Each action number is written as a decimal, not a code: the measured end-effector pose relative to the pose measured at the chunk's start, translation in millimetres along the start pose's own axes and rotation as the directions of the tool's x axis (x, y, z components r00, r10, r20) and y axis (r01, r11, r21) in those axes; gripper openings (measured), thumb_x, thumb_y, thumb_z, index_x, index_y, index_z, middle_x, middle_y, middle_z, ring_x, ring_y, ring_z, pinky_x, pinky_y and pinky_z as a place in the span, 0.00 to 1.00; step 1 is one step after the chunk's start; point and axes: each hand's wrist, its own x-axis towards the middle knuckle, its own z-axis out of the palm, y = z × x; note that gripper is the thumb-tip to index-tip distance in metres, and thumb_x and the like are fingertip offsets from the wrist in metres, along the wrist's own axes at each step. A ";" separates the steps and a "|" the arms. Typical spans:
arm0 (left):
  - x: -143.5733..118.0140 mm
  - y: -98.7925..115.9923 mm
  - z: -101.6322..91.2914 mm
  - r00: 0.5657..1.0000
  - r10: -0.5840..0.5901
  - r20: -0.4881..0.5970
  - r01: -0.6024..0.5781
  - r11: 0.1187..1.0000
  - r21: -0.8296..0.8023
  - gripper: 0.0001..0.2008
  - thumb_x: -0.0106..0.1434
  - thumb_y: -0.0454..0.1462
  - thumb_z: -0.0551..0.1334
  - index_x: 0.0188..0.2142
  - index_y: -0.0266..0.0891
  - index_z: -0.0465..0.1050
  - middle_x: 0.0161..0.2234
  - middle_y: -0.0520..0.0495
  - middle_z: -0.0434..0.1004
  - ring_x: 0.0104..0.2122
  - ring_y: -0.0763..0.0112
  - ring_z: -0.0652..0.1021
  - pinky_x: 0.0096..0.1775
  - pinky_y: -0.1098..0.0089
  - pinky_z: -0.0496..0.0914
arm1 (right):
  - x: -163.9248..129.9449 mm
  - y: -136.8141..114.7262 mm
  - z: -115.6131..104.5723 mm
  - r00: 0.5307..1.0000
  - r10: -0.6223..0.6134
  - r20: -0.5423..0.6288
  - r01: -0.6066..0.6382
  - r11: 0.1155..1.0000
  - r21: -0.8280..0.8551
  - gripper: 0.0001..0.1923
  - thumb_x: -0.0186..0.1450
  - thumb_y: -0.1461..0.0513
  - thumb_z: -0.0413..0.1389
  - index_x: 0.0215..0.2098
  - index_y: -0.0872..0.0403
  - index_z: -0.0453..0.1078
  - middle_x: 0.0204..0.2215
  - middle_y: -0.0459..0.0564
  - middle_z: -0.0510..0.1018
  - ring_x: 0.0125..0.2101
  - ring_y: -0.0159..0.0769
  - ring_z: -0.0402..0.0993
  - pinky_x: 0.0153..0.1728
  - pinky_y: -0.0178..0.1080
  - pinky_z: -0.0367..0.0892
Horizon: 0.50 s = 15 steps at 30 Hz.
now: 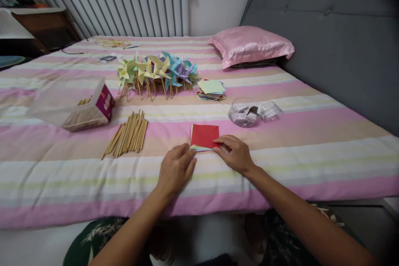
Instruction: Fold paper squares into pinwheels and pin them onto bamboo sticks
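A small stack of square paper sheets [204,136] with a red sheet on top lies on the striped bed cover [280,162]. My right hand [235,153] touches the stack's near right corner with its fingertips. Just left of the stack, my left hand [176,168] rests on the cover with fingers curled, its fingertips close to the near left corner. A loose bundle of wooden sticks [127,134] lies to the left of my hands.
Finished paper pinwheels [157,70] lie in a row further back, beside another pile of coloured paper [211,89]. A clear box [77,104] of sticks lies on its side at left. Clear round containers [247,113] sit at right. A pink pillow [251,45] lies by the grey headboard.
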 end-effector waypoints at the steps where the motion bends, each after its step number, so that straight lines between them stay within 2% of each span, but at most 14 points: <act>1: 0.0 0.0 0.1 1.000 -0.002 0.001 0.002 1.000 -0.001 0.13 0.61 0.38 0.57 0.44 0.39 0.74 0.46 0.38 0.73 0.45 0.59 0.73 0.46 0.58 0.68 | 0.3 -0.3 -0.2 1.000 0.006 0.009 -0.006 1.000 0.002 0.10 0.61 0.59 0.55 0.39 0.52 0.73 0.36 0.51 0.77 0.38 0.39 0.73 0.40 0.39 0.67; 5: -0.1 0.3 -0.2 1.000 -0.012 0.004 0.012 1.000 -0.012 0.13 0.61 0.38 0.57 0.44 0.39 0.74 0.46 0.38 0.73 0.45 0.58 0.73 0.45 0.58 0.68 | 1.1 0.3 -0.2 1.000 0.018 0.015 -0.018 1.000 0.020 0.07 0.62 0.60 0.53 0.35 0.52 0.73 0.33 0.49 0.78 0.36 0.37 0.73 0.38 0.38 0.67; 10: 0.1 -0.5 0.2 0.999 -0.033 -0.016 0.032 0.998 -0.060 0.13 0.60 0.38 0.58 0.42 0.37 0.75 0.45 0.38 0.73 0.44 0.59 0.73 0.45 0.59 0.68 | 1.1 2.7 1.3 0.999 0.028 -0.035 -0.027 0.999 0.026 0.07 0.63 0.63 0.52 0.34 0.52 0.73 0.33 0.49 0.78 0.35 0.37 0.73 0.37 0.38 0.67; 15: 4.3 2.7 -8.7 0.980 -0.181 -0.082 0.156 0.957 -0.243 0.11 0.60 0.39 0.59 0.37 0.37 0.77 0.42 0.39 0.75 0.41 0.62 0.75 0.44 0.64 0.68 | 3.6 -1.9 -2.9 0.975 0.061 -0.212 -0.044 0.995 0.087 0.07 0.63 0.63 0.52 0.36 0.53 0.73 0.36 0.50 0.77 0.36 0.36 0.73 0.35 0.38 0.68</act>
